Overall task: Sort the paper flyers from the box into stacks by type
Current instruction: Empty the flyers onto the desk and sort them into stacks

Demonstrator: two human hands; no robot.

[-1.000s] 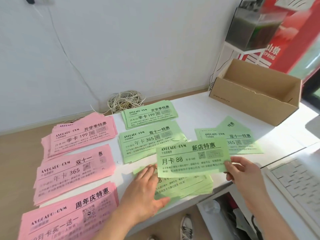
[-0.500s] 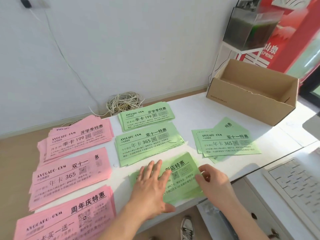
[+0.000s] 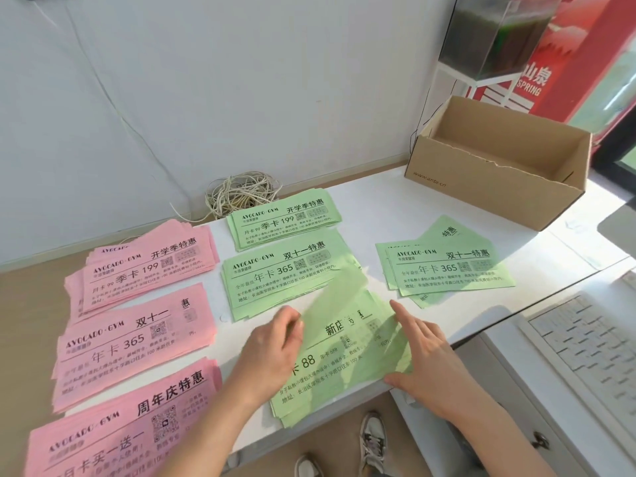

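At the far right of the white tabletop (image 3: pixel 378 201), an open cardboard box (image 3: pixel 481 180), well apart from both hands. Behind the tabletop's far edge, against the wall, a pale cable coil (image 3: pixel 241 194). At the right, lower down, a white keyboard (image 3: pixel 585 342). High at the right, a clear tank (image 3: pixel 492 32) with dark contents. Below the near edge, two shoes (image 3: pixel 373 438). Nothing between the hands and the paper.

Three pink stacks in a column at the left: far (image 3: pixel 148 270), middle (image 3: pixel 130 342), near (image 3: pixel 113 435). Three green stacks in a column beside them: far (image 3: pixel 282 218), middle (image 3: pixel 285 270) and the near green stack (image 3: pixel 344 373). One loose green pile (image 3: pixel 447 266) further right, sheets askew, between the column and the box.

Near green stack directly under both hands, at the tabletop's near edge. Over it a top flyer (image 3: pixel 337 297), tilted and blurred. Left hand (image 3: pixel 272 342) on the stack's left end, fingers curled at the top flyer's edge; pinching or merely touching, cannot tell. Right hand (image 3: pixel 423 352) flat on the stack's right end, fingers straight, thumb at the near edge, gripping nothing.
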